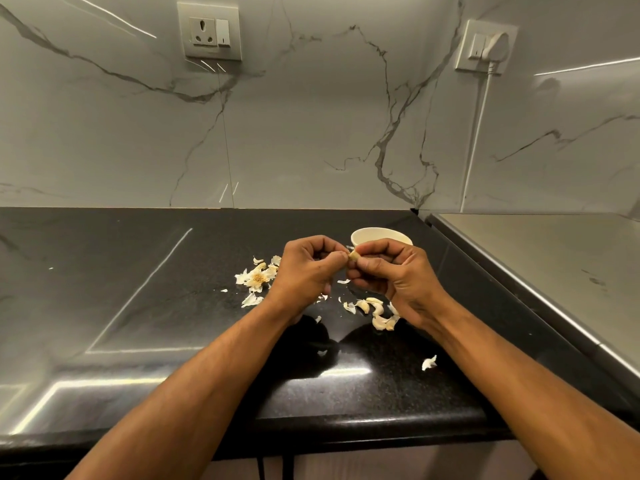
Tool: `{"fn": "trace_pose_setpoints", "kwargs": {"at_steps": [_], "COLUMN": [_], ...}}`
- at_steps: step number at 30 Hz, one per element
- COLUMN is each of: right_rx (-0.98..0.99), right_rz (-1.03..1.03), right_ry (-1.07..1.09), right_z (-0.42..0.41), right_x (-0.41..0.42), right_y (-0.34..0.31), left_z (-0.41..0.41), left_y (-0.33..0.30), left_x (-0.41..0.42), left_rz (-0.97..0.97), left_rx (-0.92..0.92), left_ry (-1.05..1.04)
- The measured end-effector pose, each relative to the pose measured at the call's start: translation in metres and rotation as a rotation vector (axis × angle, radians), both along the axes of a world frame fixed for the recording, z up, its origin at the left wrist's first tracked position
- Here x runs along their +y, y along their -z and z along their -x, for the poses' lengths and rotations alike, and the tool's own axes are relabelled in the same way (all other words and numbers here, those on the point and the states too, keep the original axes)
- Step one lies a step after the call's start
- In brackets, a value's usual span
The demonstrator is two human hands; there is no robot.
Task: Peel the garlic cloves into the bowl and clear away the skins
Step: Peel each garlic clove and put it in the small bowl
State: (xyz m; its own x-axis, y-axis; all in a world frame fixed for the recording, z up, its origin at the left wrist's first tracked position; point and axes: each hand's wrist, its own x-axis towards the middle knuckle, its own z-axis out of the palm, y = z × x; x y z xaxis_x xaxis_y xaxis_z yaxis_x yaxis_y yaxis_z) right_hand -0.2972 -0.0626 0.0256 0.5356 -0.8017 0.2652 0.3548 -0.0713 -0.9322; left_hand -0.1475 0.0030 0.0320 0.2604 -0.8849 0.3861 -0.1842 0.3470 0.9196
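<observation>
A small garlic clove (353,256) is held above the counter (173,289), just in front of the white bowl (367,236). It is pinched from both sides: the left hand (308,271) grips its left end between thumb and curled fingers, and the right hand (391,271) pinches its right side the same way. So little of the clove shows between the fingertips that its long axis and which way its tip points cannot be told.

Below the hands, a cluster of unpeeled cloves (375,311) lies on the counter under the right wrist. To the left of the left hand sits the spent garlic root base with papery skins (258,277) around it, and loose flakes are scattered nearby, one larger skin flake (428,362) lying apart, nearer the counter's front edge.

The counter is polished black speckled stone that reflects light strips. To the right a steel surface (540,258) adjoins it. Behind rises a white marble-veined wall with a socket and switch plate (209,31) and, further right, a plugged-in white plug (491,46) with its cord hanging down.
</observation>
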Motion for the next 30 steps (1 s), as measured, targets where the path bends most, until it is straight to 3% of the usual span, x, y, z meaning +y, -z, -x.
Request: {"fn": "trace_pose_setpoints", "kwargs": {"at_steps": [4, 10, 16, 22, 25, 30], "right_rx": [-0.004, -0.06, 0.012, 0.081, 0.121, 0.198], "right_rz": [-0.056, -0.108, -0.069, 0.016, 0.065, 0.164], "right_ry": [-0.031, -0.017, -0.014, 0.049, 0.093, 0.195], "right_z": [0.0, 0.001, 0.002, 0.001, 0.0, -0.002], "right_x": [0.0, -0.002, -0.002, -0.003, -0.002, -0.002], "right_y": [-0.001, -0.002, -0.001, 0.002, 0.003, 0.006], "left_z": [0.001, -0.013, -0.035, -0.043, -0.042, -0.031], "left_y": [-0.001, 0.0, 0.004, 0.0, 0.001, 0.003], "left_x": [0.001, -0.005, -0.01, -0.006, -0.008, -0.006], "left_rz": [-0.017, -0.009, -0.146, -0.344, -0.304, 0.026], "left_rx": [0.015, -0.019, -0.616, -0.848, -0.801, -0.532], "left_ry": [0.006, -0.169, -0.42, -0.453, -0.404, -0.123]}}
